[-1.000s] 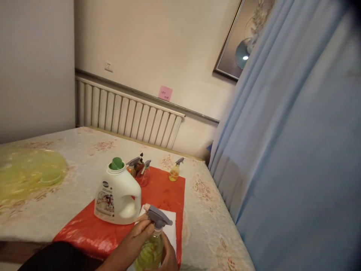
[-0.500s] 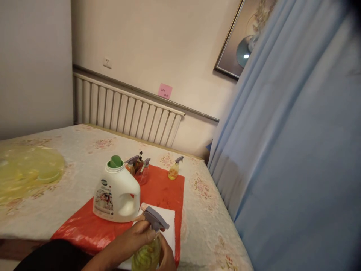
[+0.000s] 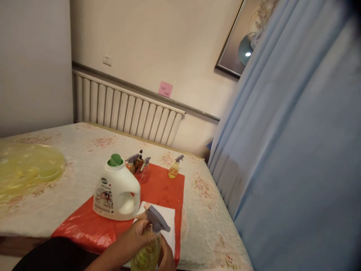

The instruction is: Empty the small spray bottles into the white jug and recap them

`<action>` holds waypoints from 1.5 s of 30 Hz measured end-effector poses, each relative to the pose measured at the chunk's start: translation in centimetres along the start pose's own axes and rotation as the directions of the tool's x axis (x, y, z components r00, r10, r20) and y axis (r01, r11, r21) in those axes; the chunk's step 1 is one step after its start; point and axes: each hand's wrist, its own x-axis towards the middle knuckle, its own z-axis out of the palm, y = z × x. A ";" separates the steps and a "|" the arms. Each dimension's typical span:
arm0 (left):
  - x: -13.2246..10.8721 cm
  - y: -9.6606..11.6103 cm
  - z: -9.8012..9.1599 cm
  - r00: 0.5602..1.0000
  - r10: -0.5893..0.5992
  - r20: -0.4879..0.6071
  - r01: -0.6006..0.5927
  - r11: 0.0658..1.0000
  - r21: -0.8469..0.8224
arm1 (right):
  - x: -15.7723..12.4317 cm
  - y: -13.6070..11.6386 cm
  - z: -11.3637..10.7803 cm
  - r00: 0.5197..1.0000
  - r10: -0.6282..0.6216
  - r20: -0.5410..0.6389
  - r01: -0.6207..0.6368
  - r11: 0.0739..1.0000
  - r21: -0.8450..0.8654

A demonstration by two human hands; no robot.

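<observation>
Beside the white jug (image 3: pixel 118 199), which could be knocked by a leftward swing, the spray bottle (image 3: pixel 146 256) is gripped near its neck by the curled left hand (image 3: pixel 139 234) and cupped by the right hand (image 3: pixel 167 254).

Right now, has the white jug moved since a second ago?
No, the jug hasn't shifted any way: it stands on the same spot of the red mat.

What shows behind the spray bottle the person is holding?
Behind the spray bottle shows a white sheet on the red mat. The bottle, left hand and right hand cover part of it; anything there is hidden.
</observation>
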 end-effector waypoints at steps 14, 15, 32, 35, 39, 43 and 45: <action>-1.6 2.3 -0.5 1.000 -0.017 -0.001 0.017 0.975 0.220 | -0.1 -1.2 0.2 0.996 0.068 -0.049 -0.071 0.995 -0.064; -1.7 2.3 -0.7 0.999 -0.032 0.007 0.029 0.976 0.214 | -0.2 -1.3 0.2 0.996 0.073 -0.061 -0.077 0.995 -0.066; -0.5 0.7 0.7 0.994 0.036 -0.105 -0.025 0.994 0.109 | -0.1 -1.3 0.0 0.995 0.066 -0.075 -0.069 0.997 -0.043; -0.9 1.9 0.2 0.999 0.011 -0.039 -0.003 0.980 0.198 | -0.1 -1.5 -0.1 0.995 0.095 -0.039 -0.097 0.994 -0.042; -0.5 1.7 0.7 0.997 -0.027 -0.067 0.033 0.996 0.086 | -0.1 -1.5 0.0 0.996 0.080 -0.040 -0.079 0.997 0.018; 0.4 0.3 1.7 0.988 0.047 -0.145 -0.048 0.999 -0.003 | -0.2 -1.4 -0.1 0.998 0.051 -0.024 -0.050 0.998 0.025; 0.6 -0.2 1.8 0.983 0.058 -0.175 -0.049 0.997 0.055 | -0.3 -1.2 -0.2 0.998 0.054 -0.037 -0.054 0.999 -0.009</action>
